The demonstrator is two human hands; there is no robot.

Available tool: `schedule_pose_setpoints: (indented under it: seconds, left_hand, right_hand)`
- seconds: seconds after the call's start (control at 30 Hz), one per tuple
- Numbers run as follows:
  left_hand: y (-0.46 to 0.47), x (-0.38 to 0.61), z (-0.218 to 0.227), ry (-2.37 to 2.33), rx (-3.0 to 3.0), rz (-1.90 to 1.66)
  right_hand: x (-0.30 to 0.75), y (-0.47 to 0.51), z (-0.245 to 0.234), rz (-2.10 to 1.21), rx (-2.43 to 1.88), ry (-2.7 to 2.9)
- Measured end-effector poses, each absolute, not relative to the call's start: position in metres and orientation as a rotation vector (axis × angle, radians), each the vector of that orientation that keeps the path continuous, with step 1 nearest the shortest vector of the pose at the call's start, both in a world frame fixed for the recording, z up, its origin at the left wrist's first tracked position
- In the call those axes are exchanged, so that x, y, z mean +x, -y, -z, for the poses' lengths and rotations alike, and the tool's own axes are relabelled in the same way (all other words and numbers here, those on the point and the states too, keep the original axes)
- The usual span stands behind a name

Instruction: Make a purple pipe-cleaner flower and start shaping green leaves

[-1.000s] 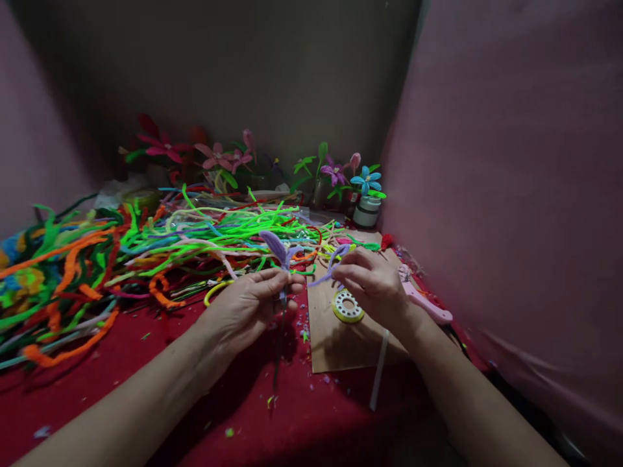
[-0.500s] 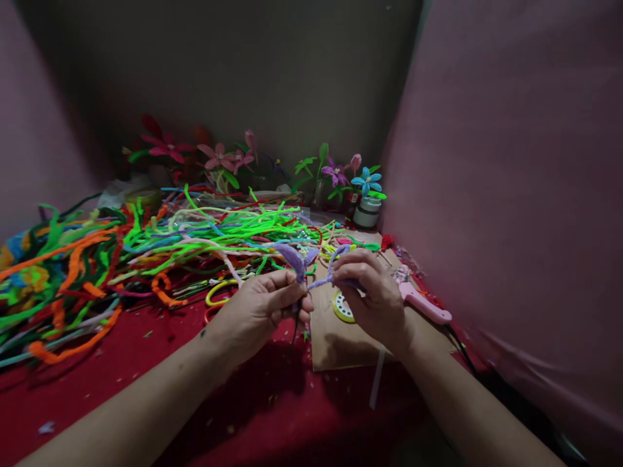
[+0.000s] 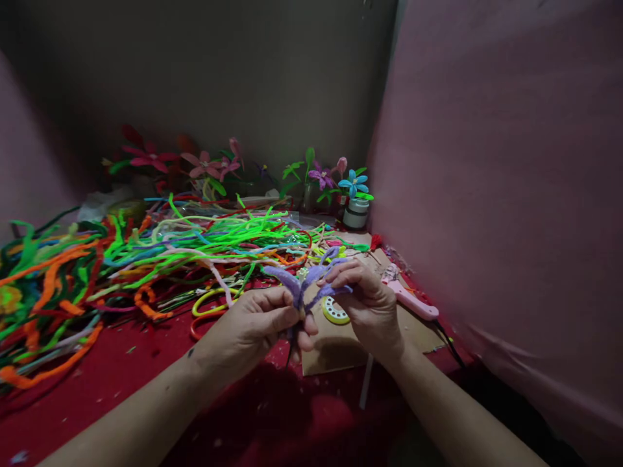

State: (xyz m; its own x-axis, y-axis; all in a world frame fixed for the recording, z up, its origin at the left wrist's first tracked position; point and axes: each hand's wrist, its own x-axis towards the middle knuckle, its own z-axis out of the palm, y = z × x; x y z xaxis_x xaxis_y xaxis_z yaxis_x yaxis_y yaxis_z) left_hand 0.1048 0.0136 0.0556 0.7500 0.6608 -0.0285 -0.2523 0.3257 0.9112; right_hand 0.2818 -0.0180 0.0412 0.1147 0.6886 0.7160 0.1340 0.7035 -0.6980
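Observation:
Between my two hands is a purple pipe-cleaner flower (image 3: 291, 281) with long petals spreading upward and to the right. My left hand (image 3: 270, 318) pinches its base between thumb and fingers, and a thin dark stem end hangs below. On the right side, my right hand (image 3: 366, 301) has its fingers closed on a looped purple petal (image 3: 335, 290). Just under that hand, a yellow-rimmed tape roll (image 3: 335, 311) lies on a piece of cardboard (image 3: 321, 353).
A big heap of coloured pipe cleaners (image 3: 214, 233) covers the left and middle. Yellow-handled scissors (image 3: 207, 299) lie beside my left hand. A pink glue gun (image 3: 413, 300) rests on the right. Finished flowers (image 3: 354, 183) stand at the back, with a pink sheet (image 3: 487, 162) on the right.
My right hand has brought the purple petal closer to the flower's base, and the petals now fan out together. My left hand keeps its pinch. The whole view has shifted slightly.

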Motion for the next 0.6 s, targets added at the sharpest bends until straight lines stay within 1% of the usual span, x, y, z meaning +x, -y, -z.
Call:
schedule_pose_setpoints:
  seconds: [0.07, 0.13, 0.23, 0.3, 0.37, 0.43, 0.6]
  left_hand:
    - [-0.015, 0.104, -0.055, -0.435, 1.100, -0.690]
    - [-0.018, 0.103, -0.056, -0.440, 1.124, -0.760]
    - [-0.023, 0.100, -0.059, -0.456, 1.161, -0.835]
    - [-0.025, 0.098, -0.061, -0.468, 1.192, -0.866]
    - [-0.026, 0.098, -0.061, -0.487, 1.219, -0.878]
    - [-0.027, 0.098, -0.061, -0.508, 1.220, -0.885]
    - [-0.031, 0.099, -0.060, -0.550, 1.147, -0.919]
  right_hand:
    - [0.290, 0.021, -0.043, -0.413, -0.803, 1.492]
    - [0.308, 0.027, -0.043, -0.274, -0.984, 1.551]
    - [0.347, 0.041, -0.034, 0.170, -1.452, 1.606]
    - [0.372, 0.051, -0.025, 0.321, -1.758, 1.690]
    - [0.388, 0.058, -0.016, 0.377, -2.013, 1.710]
    - [0.395, 0.060, -0.010, 0.352, -2.196, 1.707]
    - [0.395, 0.051, -0.004, 0.316, -2.361, 1.681]
